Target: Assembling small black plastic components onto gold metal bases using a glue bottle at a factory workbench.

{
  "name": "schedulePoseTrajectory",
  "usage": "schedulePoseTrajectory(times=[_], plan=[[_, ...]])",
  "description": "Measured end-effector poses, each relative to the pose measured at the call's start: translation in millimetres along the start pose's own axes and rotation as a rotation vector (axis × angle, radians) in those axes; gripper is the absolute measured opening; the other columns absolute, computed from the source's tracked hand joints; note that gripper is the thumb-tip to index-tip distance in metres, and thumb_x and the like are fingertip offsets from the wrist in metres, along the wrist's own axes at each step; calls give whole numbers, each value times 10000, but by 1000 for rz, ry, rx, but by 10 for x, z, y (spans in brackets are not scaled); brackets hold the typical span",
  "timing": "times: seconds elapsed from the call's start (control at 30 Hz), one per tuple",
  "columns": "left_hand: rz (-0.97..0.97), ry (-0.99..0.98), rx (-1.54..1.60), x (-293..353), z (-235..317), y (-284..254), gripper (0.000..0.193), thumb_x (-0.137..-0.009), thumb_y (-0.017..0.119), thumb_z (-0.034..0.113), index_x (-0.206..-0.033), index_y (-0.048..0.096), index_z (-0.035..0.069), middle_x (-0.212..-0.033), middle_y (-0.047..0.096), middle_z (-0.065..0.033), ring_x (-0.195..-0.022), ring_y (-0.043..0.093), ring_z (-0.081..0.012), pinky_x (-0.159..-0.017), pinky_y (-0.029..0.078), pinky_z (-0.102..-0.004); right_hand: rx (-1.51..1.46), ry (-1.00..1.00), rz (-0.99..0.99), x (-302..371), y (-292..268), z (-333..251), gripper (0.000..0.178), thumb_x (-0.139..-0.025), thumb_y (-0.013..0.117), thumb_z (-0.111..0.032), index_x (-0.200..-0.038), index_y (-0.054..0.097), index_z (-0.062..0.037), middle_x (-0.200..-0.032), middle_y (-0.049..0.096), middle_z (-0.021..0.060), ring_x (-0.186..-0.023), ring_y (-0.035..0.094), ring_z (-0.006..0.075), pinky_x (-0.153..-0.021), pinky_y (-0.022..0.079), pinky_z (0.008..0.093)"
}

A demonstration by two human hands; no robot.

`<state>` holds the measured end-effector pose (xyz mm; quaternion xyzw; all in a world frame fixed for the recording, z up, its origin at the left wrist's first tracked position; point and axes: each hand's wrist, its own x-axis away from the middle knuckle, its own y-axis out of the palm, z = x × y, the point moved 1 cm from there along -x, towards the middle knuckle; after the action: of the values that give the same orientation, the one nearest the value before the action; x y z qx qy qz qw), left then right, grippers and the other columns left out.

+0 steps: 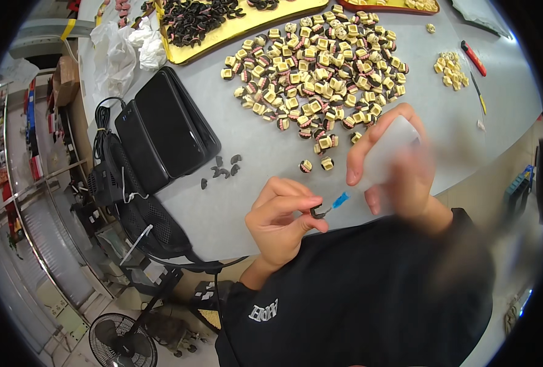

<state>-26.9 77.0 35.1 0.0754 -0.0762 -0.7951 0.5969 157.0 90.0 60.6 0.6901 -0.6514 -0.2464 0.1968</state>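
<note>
My left hand (pixel 283 220) pinches a small black curved piece (pixel 316 211) between thumb and fingertips. My right hand (pixel 415 177) is wrapped round a whitish squeeze bottle (pixel 388 150), partly smeared by motion. The bottle's blue needle tip (pixel 341 200) points down and left, its thin needle at the black piece; whether the two touch is hard to tell. Just beyond my hands lies a big spread of small cream, black and pink tooth-like pieces (pixel 311 73), with a few strays nearest me. Several loose black pieces (pixel 225 169) lie left of my left hand.
At the left stands a black folding device (pixel 164 128) with cables. Behind it are crumpled white tissues (pixel 152 49) and a yellow tray (pixel 222 38) of black and pink parts. Far right lie cream bits (pixel 450 70), a red cutter (pixel 473 58) and a thin yellow-and-black tool (pixel 479 95).
</note>
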Motion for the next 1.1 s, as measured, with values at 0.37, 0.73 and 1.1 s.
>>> schedulePoseTrajectory(times=[0.37,0.73,1.1], plan=[[13,12,17,-5,14,14,271,-631,774,72,-873,673,9,-769,534,-50,-708,540,-156,-583,432,-248,5,16,-36,10,22,21,276,-909,494,-197,-1041,351,-2,-805,585,231,-578,578,158,-391,454,213],[0,13,21,5,19,12,262,-627,776,74,-861,677,13,-754,535,-46,-705,544,-160,-577,435,-247,10,5,-43,17,25,5,287,-902,507,-200,-1032,349,0,-795,592,227,-533,563,142,-391,455,210],[-10,4,9,-8,30,18,277,-607,783,57,-860,679,16,-747,537,-46,-705,547,-162,-584,442,-243,30,-19,-35,31,13,18,293,-894,519,-189,-1021,343,8,-779,592,238,-504,549,131,-385,449,205]])
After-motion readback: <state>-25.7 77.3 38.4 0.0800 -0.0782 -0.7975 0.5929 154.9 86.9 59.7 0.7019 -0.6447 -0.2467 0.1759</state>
